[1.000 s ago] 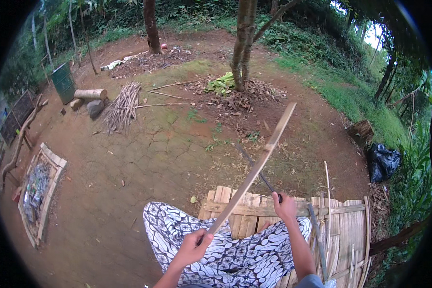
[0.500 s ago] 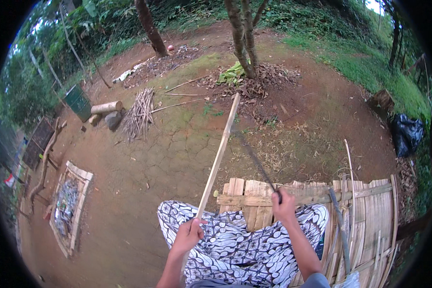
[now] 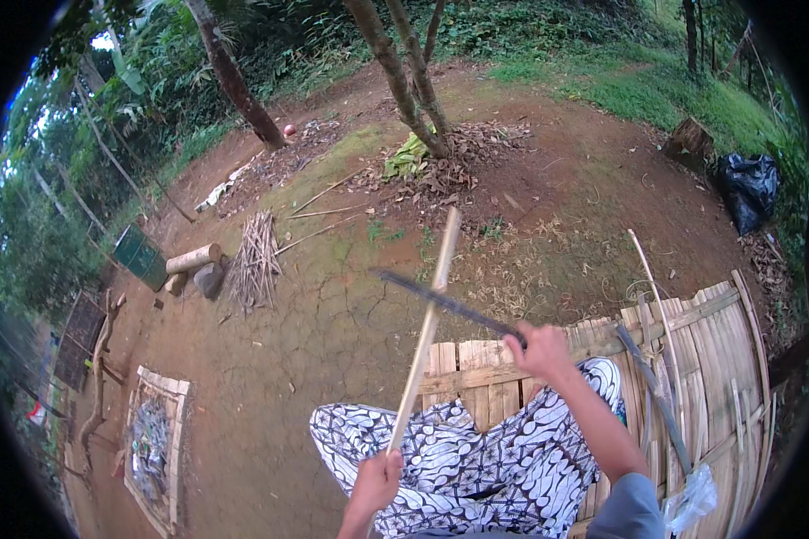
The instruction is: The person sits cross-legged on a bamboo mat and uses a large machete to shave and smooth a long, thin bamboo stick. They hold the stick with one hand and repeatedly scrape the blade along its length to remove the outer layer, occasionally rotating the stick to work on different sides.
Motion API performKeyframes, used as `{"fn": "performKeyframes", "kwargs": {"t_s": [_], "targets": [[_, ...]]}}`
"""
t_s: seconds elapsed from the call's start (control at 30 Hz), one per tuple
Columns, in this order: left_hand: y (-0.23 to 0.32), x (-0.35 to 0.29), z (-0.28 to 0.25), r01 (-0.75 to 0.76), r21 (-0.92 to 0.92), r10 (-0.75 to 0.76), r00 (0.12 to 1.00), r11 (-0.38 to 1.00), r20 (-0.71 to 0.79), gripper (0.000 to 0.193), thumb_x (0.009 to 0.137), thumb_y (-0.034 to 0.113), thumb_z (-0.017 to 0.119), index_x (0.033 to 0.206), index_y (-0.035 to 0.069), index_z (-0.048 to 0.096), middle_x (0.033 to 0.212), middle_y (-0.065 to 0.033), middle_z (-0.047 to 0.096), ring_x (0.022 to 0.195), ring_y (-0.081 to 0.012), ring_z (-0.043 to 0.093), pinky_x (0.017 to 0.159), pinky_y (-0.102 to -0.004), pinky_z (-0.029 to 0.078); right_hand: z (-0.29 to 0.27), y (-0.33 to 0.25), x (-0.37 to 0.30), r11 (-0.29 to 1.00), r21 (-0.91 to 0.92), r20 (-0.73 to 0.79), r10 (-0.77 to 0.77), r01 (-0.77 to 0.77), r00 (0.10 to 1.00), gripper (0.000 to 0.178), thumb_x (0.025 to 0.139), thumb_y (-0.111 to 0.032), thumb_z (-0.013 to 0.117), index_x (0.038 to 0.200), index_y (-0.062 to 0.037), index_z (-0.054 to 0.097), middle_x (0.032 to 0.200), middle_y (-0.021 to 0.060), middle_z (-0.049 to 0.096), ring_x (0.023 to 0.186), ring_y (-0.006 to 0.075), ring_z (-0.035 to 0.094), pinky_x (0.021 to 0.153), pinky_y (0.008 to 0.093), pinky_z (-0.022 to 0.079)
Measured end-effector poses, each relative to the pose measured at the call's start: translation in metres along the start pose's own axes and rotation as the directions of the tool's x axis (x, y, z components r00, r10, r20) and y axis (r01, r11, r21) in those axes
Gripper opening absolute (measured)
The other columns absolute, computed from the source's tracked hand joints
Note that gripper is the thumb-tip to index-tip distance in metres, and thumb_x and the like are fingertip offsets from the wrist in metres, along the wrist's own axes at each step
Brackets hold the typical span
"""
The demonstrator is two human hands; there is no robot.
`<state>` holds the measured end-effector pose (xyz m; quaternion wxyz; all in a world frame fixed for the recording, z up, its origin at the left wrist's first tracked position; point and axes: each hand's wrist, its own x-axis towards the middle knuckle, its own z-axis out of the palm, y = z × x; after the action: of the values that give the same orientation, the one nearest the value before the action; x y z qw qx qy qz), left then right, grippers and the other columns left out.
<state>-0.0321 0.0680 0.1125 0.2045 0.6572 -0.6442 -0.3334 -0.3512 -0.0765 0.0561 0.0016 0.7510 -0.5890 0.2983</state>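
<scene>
My left hand (image 3: 377,482) is closed round the lower end of a long pale bamboo strip (image 3: 420,356), which slants up and away from my lap. The handle of a machete is in my closed right hand (image 3: 543,351). Its long dark blade (image 3: 458,307) points left and crosses the strip a little above the middle; it looks to be against the strip, slightly blurred. Beneath both hands is the patterned black-and-white cloth (image 3: 503,458) over my crossed legs.
I sit on a bamboo slat platform (image 3: 719,359) holding a grey stick (image 3: 653,395), a thin pale pole (image 3: 661,314) and a clear plastic bag (image 3: 690,499). Curled shavings (image 3: 548,269) litter the ground ahead. Cut sticks (image 3: 255,260) lie piled left; a tree (image 3: 413,81) stands beyond.
The machete has swung left, from beside the strip to across it. My right hand has risen slightly, and my left hand with the strip sits lower and further right. The view has shifted too.
</scene>
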Motion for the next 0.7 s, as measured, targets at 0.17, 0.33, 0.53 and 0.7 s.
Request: {"fn": "performKeyframes", "kwargs": {"t_s": [0.17,0.33,0.53,0.7], "targets": [[-0.024,0.006,0.004,0.041,-0.217,-0.034,0.999,0.975,0.037,0.041,0.098,0.029,0.044,0.074,0.0,0.06,0.056,-0.0052,0.055,0.054,-0.0127,0.053,0.051,-0.0298,0.042,-0.029,-0.028,0.007,0.992,-0.096,-0.008,0.086,-0.086,0.996,0.045,0.087,-0.054,0.051,0.082,-0.011,0.064,0.047,0.007,0.053,0.041,0.0239,0.057,0.042,0.0358,0.047],[-0.038,0.008,0.004,0.09,-0.355,-0.032,0.986,0.93,0.166,0.042,0.099,0.029,0.044,0.073,0.0,0.059,0.056,-0.001,0.051,0.052,-0.0088,0.047,0.049,-0.0282,0.039,-0.038,-0.068,-0.023,0.934,-0.005,0.188,-0.351,0.358,0.917,0.046,0.089,-0.057,0.046,0.085,-0.0137,0.063,0.045,0.0069,0.047,0.042,0.026,0.057,0.045,0.0367,0.048],[-0.043,-0.016,-0.005,0.072,-0.344,-0.029,0.991,0.936,0.13,0.042,0.099,0.03,0.044,0.071,0.001,0.058,0.055,-0.0005,0.05,0.051,-0.0085,0.045,0.048,-0.0284,0.039,-0.041,0.011,0.039,0.967,-0.154,0.165,0.228,-0.203,0.96,0.048,0.087,-0.058,0.048,0.082,-0.013,0.064,0.056,0.0116,0.059,0.056,0.0337,0.062,0.056,0.0453,0.052],[-0.073,0.009,0.006,0.013,-0.306,0.015,0.996,0.952,0.088,0.04,0.098,0.027,0.044,0.073,0.001,0.06,0.057,-0.0061,0.053,0.051,-0.0152,0.05,0.051,-0.0324,0.042,-0.033,-0.017,0.049,0.977,-0.208,0.045,0.06,-0.05,0.997,0.048,0.088,-0.056,0.047,0.082,-0.0115,0.064,0.052,0.0131,0.057,0.051,0.0316,0.061,0.051,0.0441,0.05]]}}
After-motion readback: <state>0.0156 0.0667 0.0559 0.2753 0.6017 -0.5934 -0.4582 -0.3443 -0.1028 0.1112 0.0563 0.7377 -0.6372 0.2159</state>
